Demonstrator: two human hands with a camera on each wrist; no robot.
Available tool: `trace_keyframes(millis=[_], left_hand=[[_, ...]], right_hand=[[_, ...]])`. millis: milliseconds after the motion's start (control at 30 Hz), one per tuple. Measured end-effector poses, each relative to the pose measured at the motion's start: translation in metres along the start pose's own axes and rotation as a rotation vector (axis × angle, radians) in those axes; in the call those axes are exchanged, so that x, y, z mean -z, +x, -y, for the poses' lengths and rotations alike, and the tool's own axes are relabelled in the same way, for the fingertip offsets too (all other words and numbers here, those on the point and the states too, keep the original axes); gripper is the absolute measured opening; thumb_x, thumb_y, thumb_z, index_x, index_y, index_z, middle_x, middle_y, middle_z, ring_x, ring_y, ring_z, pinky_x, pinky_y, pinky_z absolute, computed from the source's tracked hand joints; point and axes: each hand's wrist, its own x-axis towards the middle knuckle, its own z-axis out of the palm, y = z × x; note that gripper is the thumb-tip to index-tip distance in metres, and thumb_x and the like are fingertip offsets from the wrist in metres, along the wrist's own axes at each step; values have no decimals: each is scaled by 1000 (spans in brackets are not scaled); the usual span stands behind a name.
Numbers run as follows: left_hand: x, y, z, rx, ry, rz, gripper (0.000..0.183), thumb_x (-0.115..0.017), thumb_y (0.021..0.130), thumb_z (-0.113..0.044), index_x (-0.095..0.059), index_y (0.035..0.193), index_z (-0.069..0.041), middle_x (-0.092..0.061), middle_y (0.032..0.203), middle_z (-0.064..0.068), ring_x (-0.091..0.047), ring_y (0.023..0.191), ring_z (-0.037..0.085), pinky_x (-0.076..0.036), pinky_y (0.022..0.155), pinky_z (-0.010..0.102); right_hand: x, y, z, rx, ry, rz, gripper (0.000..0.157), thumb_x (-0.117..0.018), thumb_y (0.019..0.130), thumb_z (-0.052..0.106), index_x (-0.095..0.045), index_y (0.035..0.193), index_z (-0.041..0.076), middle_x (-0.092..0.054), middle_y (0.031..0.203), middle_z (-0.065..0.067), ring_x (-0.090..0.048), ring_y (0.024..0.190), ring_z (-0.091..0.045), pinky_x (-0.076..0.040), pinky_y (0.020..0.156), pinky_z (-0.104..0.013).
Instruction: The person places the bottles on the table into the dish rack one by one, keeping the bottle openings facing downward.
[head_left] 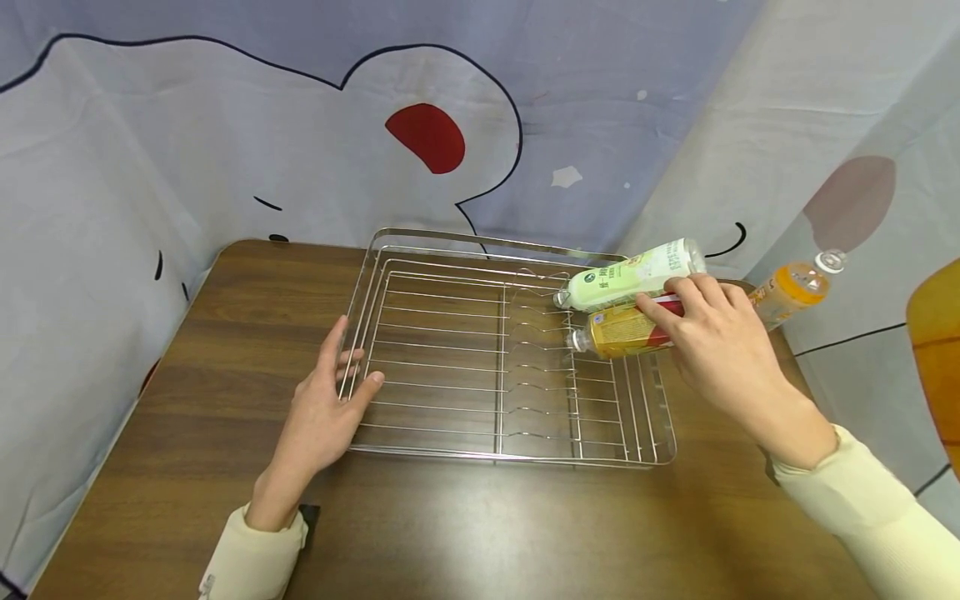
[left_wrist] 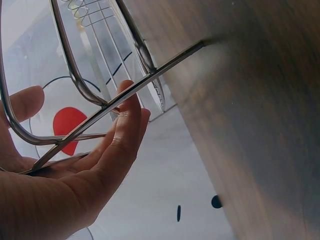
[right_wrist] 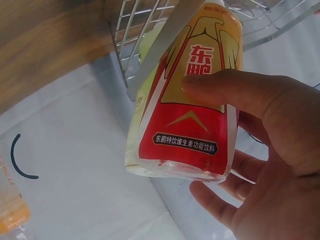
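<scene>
A wire rack [head_left: 498,457] of shiny metal lies on the wooden table. My left hand [head_left: 322,417] holds its left side, the thumb over the inner side and the fingers [left_wrist: 122,135] behind the wires. My right hand [head_left: 723,354] grips a red and gold drink bottle [head_left: 626,330] near its base, thumb on the label in the right wrist view. This bottle lies tilted over the rack's right part, white cap toward the middle. Right behind it a pale green bottle [head_left: 622,279] lies alongside, its cap pointing left.
An orange-labelled bottle [head_left: 802,283] with a white cap stands past the table's right corner in the head view. A large orange object [head_left: 937,350] is cut off at the right edge. Patterned curtain [head_left: 300,150] hangs behind the table [head_left: 480,533]. A small dark object [head_left: 309,515] lies by my left sleeve.
</scene>
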Motion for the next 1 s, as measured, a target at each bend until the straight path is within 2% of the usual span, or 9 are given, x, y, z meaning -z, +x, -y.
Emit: trace_keyframes(millis=[500, 767, 1000], left_hand=[[0, -1, 1, 1, -2, 0, 94, -68, 112, -35, -4, 181, -25, -55, 164, 22, -54, 148, 51, -51, 108, 72], [0, -1, 2, -5, 1, 1, 94, -68, 113, -34, -4, 181, -24, -54, 164, 23, -54, 148, 51, -52, 107, 72], [0, 0, 1, -13, 6, -1, 94, -67, 113, -35, -3, 181, -26, -54, 164, 23, -54, 148, 51, -52, 106, 72]], right_hand=[[-3, 10, 7, 26, -19, 22, 63, -82, 70, -13, -78, 130, 6, -61, 114, -24, -58, 108, -47, -50, 79, -58], [-6, 14, 11, 32, -32, 47, 62, -82, 69, -15, -78, 127, 5, -61, 112, -24, -58, 109, -47, -50, 84, -58], [-9, 17, 14, 43, -46, 54, 60, -88, 69, -15, -77, 124, 5, -61, 112, -23, -57, 107, -46, -50, 83, -56]])
